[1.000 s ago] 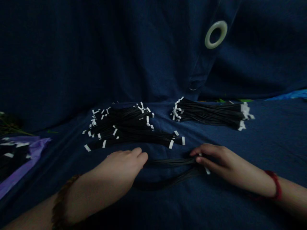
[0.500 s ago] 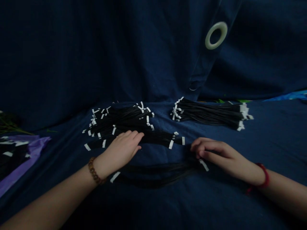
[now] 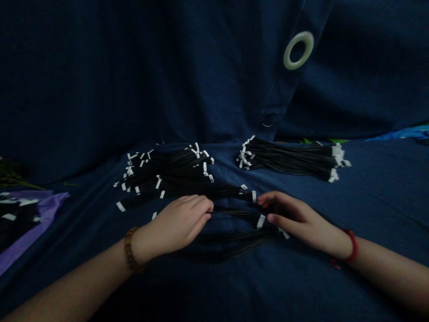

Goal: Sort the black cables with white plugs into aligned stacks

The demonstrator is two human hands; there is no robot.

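My left hand [image 3: 182, 221] is closed around a thin bundle of black strands [image 3: 234, 211], its fingers and thumb pressed together. A white band [image 3: 260, 221] wraps that bundle's right end. Just right of the band is my right hand [image 3: 298, 219], thumb and fingers apart with nothing visibly held. In front of both hands lies another curved black bundle [image 3: 231, 250], its white tip [image 3: 284, 233] below my right thumb. Behind my left hand is a heap of black bundles [image 3: 170, 172] with white bands at their ends. One longer bundle [image 3: 224, 191] of the heap reaches towards my right fingertips.
A neat stack of black bundles [image 3: 291, 156] lies at the back right. Purple wrapping [image 3: 53, 208] with more banded black pieces is at the left edge. Dark blue cloth [image 3: 335, 286] covers the surface, and a blue curtain [image 3: 201, 67] with a pale ring [image 3: 298, 50] hangs behind.
My left hand has drawn a black bundle off the heap, towards me and slightly right. My right hand has moved slightly left and its fingers have spread.
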